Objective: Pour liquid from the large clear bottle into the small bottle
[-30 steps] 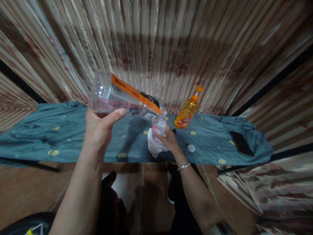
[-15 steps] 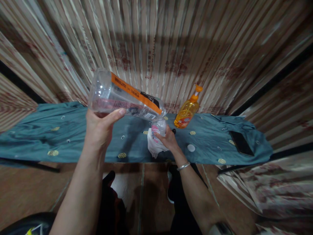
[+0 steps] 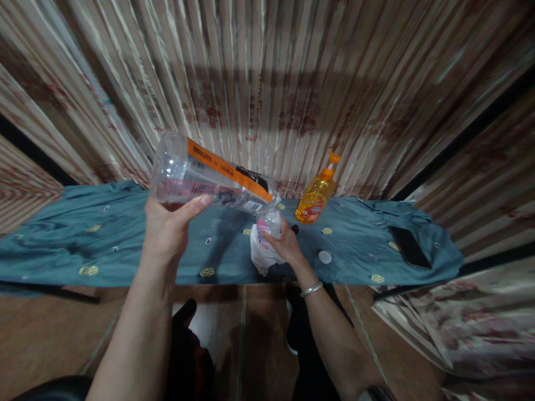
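Observation:
A large clear bottle (image 3: 217, 177) with an orange and black label lies tilted in the air, its neck lower at the right. Wrapped round its base end from below is my left hand (image 3: 169, 223). The big bottle's mouth meets the top of a small clear bottle (image 3: 268, 224) with pink print, which my right hand (image 3: 285, 240) grips. Below the small bottle hangs a white cloth (image 3: 264, 256), partly behind my right hand. Whether liquid is flowing between the bottles is too small to tell.
An orange pump bottle (image 3: 315, 197) stands on the teal-covered table (image 3: 225, 245), right of the hands. A white round cap (image 3: 325, 257) lies near the front edge, and a black phone (image 3: 410, 247) at the right. Striped curtains (image 3: 251, 67) hang behind.
The whole scene sits slightly lower in the view. Both hands keep their grips, and the large bottle looks a little less steeply tilted.

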### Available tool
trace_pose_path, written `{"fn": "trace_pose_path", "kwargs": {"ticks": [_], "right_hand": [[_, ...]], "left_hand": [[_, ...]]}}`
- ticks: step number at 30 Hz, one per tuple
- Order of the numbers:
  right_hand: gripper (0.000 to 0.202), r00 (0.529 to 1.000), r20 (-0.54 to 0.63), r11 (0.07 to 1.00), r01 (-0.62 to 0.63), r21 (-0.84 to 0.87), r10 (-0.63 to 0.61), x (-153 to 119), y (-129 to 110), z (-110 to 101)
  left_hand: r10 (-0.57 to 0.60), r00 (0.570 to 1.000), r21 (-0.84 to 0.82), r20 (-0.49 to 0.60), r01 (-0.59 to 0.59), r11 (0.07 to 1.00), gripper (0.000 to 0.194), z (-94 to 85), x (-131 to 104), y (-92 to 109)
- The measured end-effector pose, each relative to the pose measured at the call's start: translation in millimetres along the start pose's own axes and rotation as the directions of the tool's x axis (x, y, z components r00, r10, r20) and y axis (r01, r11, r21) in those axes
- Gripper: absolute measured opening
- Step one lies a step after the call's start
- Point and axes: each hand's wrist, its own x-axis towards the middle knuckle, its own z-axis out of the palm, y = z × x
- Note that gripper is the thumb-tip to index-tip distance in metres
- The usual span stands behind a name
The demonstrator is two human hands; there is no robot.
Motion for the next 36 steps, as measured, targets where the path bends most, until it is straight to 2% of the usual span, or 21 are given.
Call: {"fn": "trace_pose_path", "kwargs": {"ticks": [19, 36], "right_hand": [[0.059, 0.999, 0.03, 0.999, -0.022, -0.033, 0.023, -0.4, -3.8, -2.0], [0.058, 1.0, 0.021, 1.0, 0.006, -0.013, -0.006, 1.7, 2.1, -0.5]], "left_hand": [[-0.033, 0.999, 0.021, 0.003, 0.033, 0.999, 0.052, -1.0, 2.6, 3.5], [-0.003, 0.999, 0.06, 0.032, 0.001, 0.998, 0.055, 3.2, 7.9, 3.9]]}}
